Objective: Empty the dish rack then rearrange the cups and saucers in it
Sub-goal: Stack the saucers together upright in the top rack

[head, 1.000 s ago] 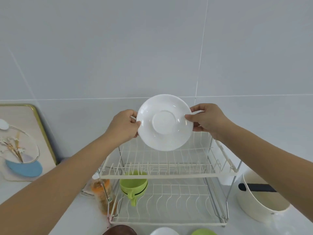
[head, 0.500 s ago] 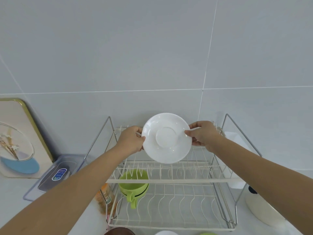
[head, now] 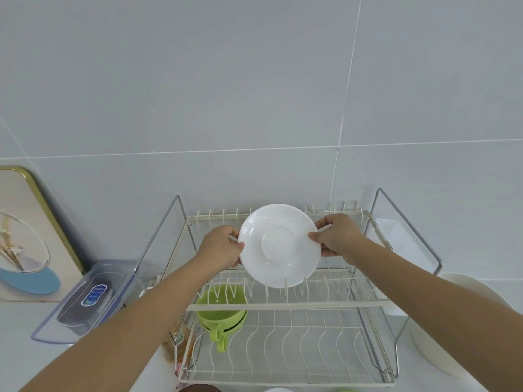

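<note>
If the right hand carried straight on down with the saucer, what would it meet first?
Most likely the upright tines of the dish rack's upper tier, just below the white saucer that the right hand pinches; depth is uncertain.

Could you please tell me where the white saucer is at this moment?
In the head view, the white saucer stands on edge at the middle of the dish rack's upper tier, pinched between the left hand and right hand.

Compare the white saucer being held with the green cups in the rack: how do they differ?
The round white ceramic saucer is flat and shallow; the stacked green cups are deep, with handles. The saucer stands on edge at the upper tier, pinched by the left hand and right hand; the cups sit untouched on the lower tier. Both are glossy.
</note>
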